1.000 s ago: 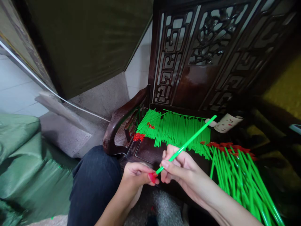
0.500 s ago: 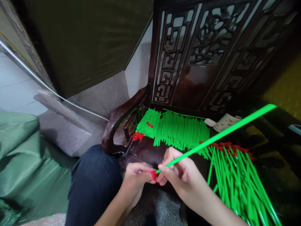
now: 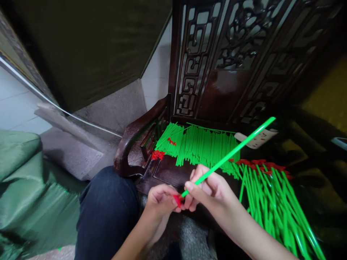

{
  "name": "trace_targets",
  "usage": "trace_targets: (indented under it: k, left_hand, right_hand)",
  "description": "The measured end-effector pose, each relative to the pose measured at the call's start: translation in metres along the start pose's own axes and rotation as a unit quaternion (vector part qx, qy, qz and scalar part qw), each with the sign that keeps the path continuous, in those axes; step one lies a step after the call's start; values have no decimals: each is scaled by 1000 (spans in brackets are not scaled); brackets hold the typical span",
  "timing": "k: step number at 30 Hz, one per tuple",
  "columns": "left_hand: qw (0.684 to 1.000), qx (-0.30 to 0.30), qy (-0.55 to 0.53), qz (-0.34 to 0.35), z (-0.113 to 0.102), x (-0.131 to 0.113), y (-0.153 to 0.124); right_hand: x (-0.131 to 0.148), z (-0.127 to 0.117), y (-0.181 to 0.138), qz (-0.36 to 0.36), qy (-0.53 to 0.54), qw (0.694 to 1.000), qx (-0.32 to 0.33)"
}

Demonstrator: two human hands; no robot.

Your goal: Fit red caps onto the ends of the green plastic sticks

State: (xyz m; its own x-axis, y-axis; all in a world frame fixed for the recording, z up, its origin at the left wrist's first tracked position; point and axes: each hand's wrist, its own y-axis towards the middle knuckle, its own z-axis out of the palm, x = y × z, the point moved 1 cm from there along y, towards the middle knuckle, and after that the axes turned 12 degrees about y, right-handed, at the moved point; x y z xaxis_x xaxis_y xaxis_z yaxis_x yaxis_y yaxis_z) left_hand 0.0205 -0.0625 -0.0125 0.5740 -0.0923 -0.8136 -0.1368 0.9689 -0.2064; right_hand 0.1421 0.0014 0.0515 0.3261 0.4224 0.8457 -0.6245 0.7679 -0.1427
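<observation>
My right hand pinches a long green plastic stick near its lower end; the stick slants up to the right. My left hand is closed on a small red piece that meets the stick's lower tip. Both hands hover in front of a dark wooden chair seat. On the seat lies a pile of bare green sticks. To the right lies a heap of green sticks with red tips.
Loose red pieces lie at the seat's left edge by the curved armrest. A white cylinder rests behind the sticks. The carved chair back rises behind. My knee in dark trousers and green fabric are at the left.
The stick's far end swung out to the right and came back part of the way, while its lower tip stayed at the red piece. The hands stayed together. The view shifted slightly.
</observation>
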Motion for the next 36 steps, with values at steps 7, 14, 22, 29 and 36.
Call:
trace_targets:
  k: [7,14,22,29,36]
  left_hand:
    - [996,50,6,-74,-7,-3,-1]
    - [993,58,91,-50,-2,-2,-3]
    - [995,54,87,-12,-1,0,-5]
    - [996,16,82,12,-2,-1,-4]
    - [993,-2,91,70,-4,-1,-5]
  right_hand:
    - [7,0,7,7,-77,995,-61]
    - [1,-8,11,-1,-115,991,-72]
    - [3,-5,2,37,17,998,-44]
    - [-2,-8,3,18,27,998,-47]
    - [-10,2,-3,-24,21,998,-57]
